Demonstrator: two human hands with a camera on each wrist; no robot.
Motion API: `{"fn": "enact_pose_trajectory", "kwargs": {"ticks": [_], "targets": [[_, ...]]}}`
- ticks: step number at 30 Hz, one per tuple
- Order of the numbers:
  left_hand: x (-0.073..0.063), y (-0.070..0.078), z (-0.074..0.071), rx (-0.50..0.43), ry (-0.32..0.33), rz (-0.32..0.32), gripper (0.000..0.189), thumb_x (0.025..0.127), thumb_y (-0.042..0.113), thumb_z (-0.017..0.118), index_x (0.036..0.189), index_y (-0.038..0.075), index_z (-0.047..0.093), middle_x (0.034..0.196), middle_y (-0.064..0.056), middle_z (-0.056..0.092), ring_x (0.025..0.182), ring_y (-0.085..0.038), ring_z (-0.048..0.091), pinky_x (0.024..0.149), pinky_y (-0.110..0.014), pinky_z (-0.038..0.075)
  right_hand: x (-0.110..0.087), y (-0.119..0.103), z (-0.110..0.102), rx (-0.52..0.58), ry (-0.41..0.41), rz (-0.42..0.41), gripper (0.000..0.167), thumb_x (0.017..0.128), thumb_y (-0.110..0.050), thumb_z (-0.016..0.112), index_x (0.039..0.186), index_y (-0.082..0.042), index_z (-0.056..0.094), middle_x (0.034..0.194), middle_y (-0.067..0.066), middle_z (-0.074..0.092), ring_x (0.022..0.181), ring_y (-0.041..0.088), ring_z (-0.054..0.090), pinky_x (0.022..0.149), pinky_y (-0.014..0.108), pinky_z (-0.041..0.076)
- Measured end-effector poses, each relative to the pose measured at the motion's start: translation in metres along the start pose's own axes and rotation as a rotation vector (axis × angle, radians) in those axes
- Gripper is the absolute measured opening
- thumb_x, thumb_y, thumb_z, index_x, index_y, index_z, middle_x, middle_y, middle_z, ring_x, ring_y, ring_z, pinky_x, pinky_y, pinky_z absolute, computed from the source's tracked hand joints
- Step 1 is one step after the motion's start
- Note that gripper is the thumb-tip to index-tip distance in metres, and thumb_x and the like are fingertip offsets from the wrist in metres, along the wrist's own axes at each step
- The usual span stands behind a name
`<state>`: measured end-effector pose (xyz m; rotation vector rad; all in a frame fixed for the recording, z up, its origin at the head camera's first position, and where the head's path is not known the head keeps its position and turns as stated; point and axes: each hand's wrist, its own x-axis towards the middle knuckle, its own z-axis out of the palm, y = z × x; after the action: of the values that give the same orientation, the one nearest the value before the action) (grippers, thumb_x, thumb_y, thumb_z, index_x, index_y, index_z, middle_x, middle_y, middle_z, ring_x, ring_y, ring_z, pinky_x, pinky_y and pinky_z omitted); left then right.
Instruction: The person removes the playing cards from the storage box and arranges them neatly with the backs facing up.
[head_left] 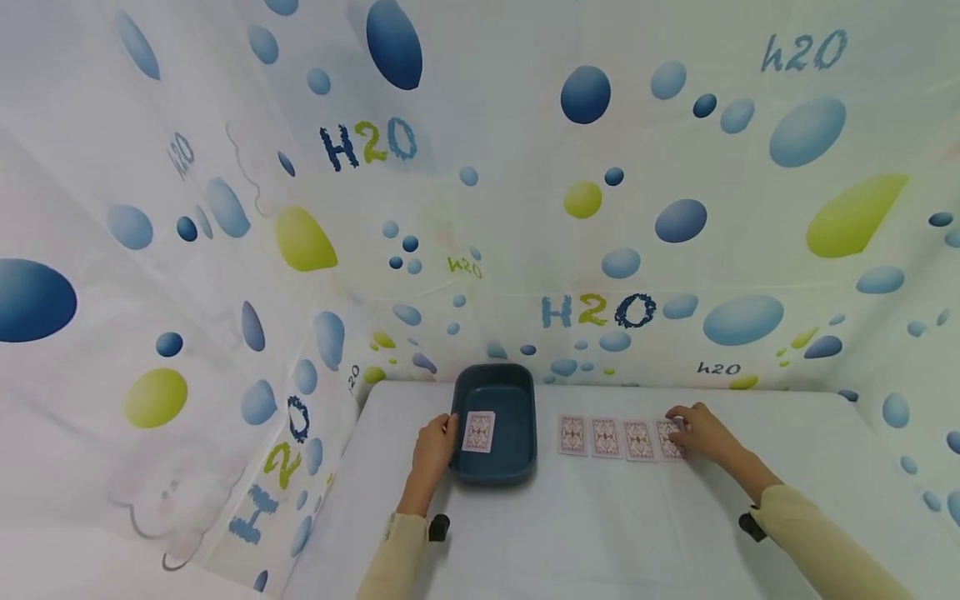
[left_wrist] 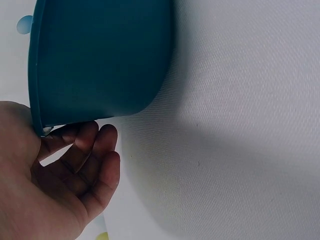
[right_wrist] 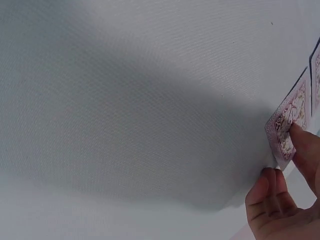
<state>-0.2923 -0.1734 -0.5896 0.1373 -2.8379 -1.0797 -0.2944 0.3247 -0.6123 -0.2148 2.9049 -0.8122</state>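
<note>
Basically, one hand on the tray, one on the end card

Far left: white printed sheet (head_left: 153,479) with blue and lime drops, also running across the back. Next, left sleeve (head_left: 393,558), beige, dark wrist piece (head_left: 439,527) beside the cuff. Left hand (head_left: 433,446) grasps the tray's left rim; left wrist view shows fingers curled in beneath the lip, thumb tip hidden there. Tray (head_left: 493,480): dark teal, rounded corners, sits on the white tabletop (head_left: 600,533). Inside card (head_left: 478,432) lies on the tray floor, left half, patterned back up.

Right of the tray, three cards (head_left: 605,438) in a row on the tabletop, same red-patterned backs up, narrow gaps. Then the end card (head_left: 666,447), fourth in line, partly covered by the right hand (head_left: 703,433). That hand pinches it: thumb on the patterned back, other fingers bent at its edge. Can't tell if it's off the surface. Last, right sleeve (head_left: 825,542), also beige.
</note>
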Motion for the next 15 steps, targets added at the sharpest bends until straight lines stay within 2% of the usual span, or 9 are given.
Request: {"fn": "enact_pose_trajectory", "kwargs": {"ticks": [3,7,11,15], "targets": [[0.0013,0.0015,-0.0020,0.012,0.006,-0.001,0.037,0.107,0.033,0.047,0.078,0.011,0.052,0.068,-0.005,0.053,0.058,-0.017,0.048,0.052,-0.031,0.036,-0.0018,-0.0047,-0.0021,-0.013,0.002,0.005,0.036,0.091,-0.013,0.071,0.123,0.002,0.062,0.106,0.025,0.053,0.092,0.031,0.057,0.081,0.052,0.049],[0.0027,0.0014,-0.0018,0.017,0.019,0.004,0.036,0.107,0.032,0.047,0.078,0.011,0.052,0.068,-0.004,0.054,0.058,-0.017,0.048,0.051,-0.031,0.035,-0.0034,-0.0066,-0.0032,-0.032,0.003,-0.003,0.036,0.092,-0.014,0.070,0.124,0.002,0.063,0.106,0.024,0.054,0.090,0.030,0.057,0.083,0.053,0.049],[0.0030,0.0012,-0.0006,0.003,0.014,-0.003,0.035,0.107,0.032,0.048,0.079,0.011,0.053,0.069,-0.004,0.054,0.059,-0.017,0.048,0.052,-0.031,0.036,-0.0035,-0.0075,-0.0055,-0.038,-0.025,0.024,0.038,0.093,-0.017,0.069,0.126,0.001,0.062,0.109,0.025,0.054,0.092,0.031,0.056,0.085,0.055,0.048],[0.0008,0.0004,-0.0004,0.004,0.009,-0.015,0.035,0.107,0.032,0.048,0.080,0.010,0.054,0.071,-0.006,0.056,0.060,-0.018,0.049,0.053,-0.031,0.036,-0.0042,-0.0112,-0.0061,-0.089,-0.022,0.014,0.045,0.096,-0.023,0.066,0.132,0.003,0.057,0.119,0.031,0.054,0.104,0.043,0.057,0.092,0.060,0.046]]}}
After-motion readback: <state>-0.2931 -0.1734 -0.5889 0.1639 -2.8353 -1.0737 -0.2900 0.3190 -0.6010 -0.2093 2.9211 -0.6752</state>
